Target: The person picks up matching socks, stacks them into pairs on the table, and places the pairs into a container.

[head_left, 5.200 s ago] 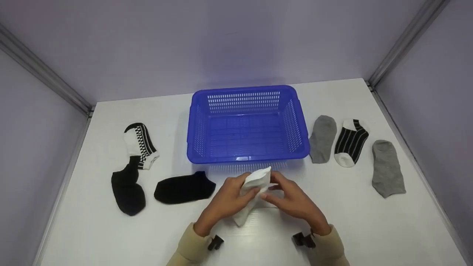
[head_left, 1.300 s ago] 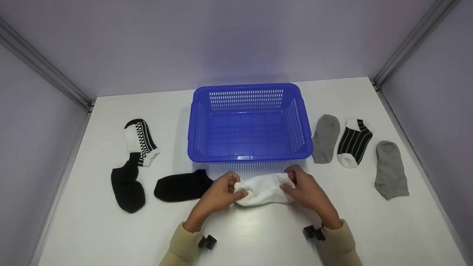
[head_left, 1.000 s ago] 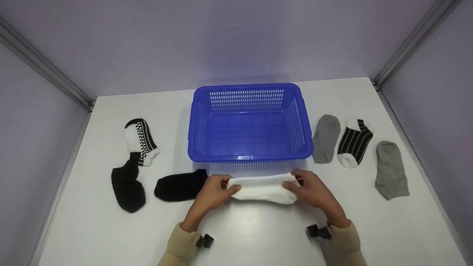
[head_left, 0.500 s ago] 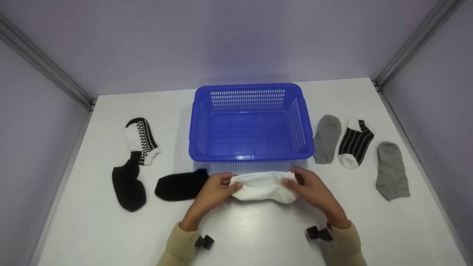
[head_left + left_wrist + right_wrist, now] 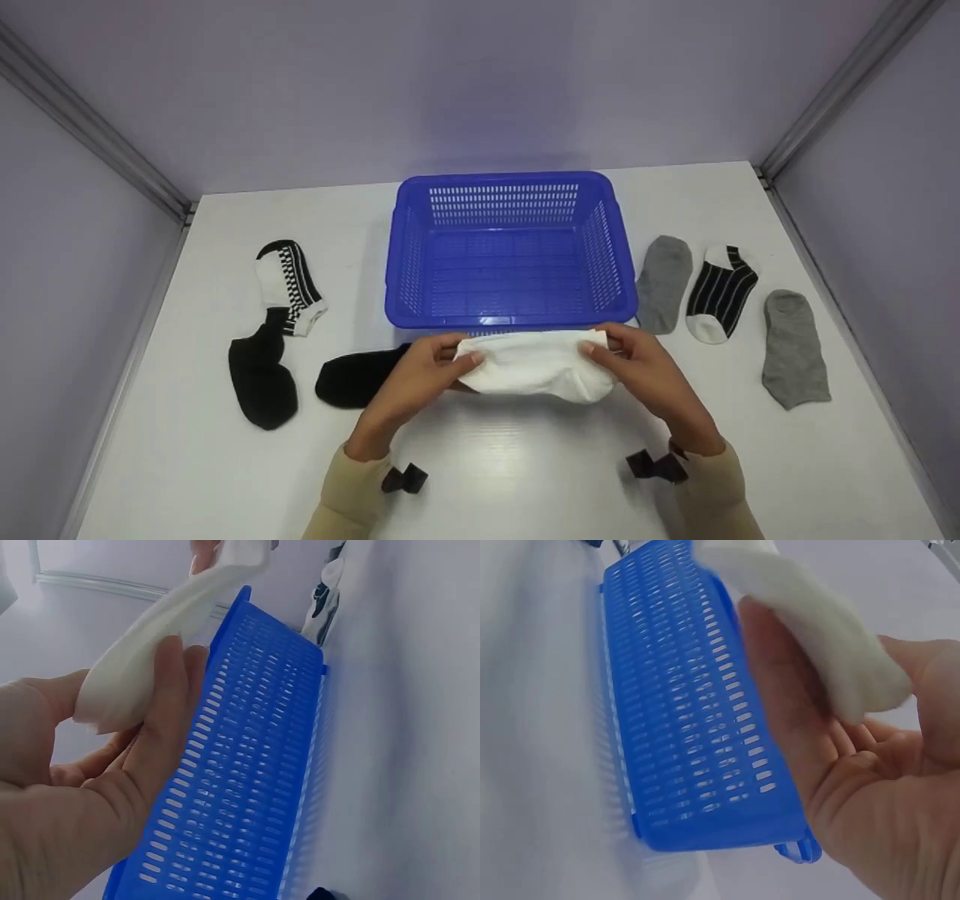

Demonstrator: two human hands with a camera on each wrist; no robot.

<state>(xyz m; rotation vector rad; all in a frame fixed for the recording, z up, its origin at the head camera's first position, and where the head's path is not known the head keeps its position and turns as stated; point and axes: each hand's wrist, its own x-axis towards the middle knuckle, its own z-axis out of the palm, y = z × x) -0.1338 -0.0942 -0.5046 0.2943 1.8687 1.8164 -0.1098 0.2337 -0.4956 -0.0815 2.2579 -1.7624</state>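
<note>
A white sock (image 5: 536,364) is stretched sideways between both hands, in front of the blue basket (image 5: 511,322). My left hand (image 5: 416,379) pinches its left end, thumb on the near face. The right end is pinched by my right hand (image 5: 652,371). In the left wrist view the sock (image 5: 142,660) lies between the thumb and fingers of the left hand (image 5: 97,780), above the table. The right wrist view has the sock (image 5: 817,630) in the right hand (image 5: 870,772), with the basket (image 5: 682,697) behind.
On the left lie a checkered black-and-white sock (image 5: 289,285), a black sock (image 5: 262,379) touching it, and another black sock (image 5: 356,379) partly behind the left hand. On the right are two grey socks (image 5: 664,285) (image 5: 795,349) and a striped black-and-white sock (image 5: 722,295).
Both hands have moved the white sock slightly up toward the basket's front edge, and they stand a little farther apart. Earlier the sock was held upright and bunched; now it is spread sideways.
</note>
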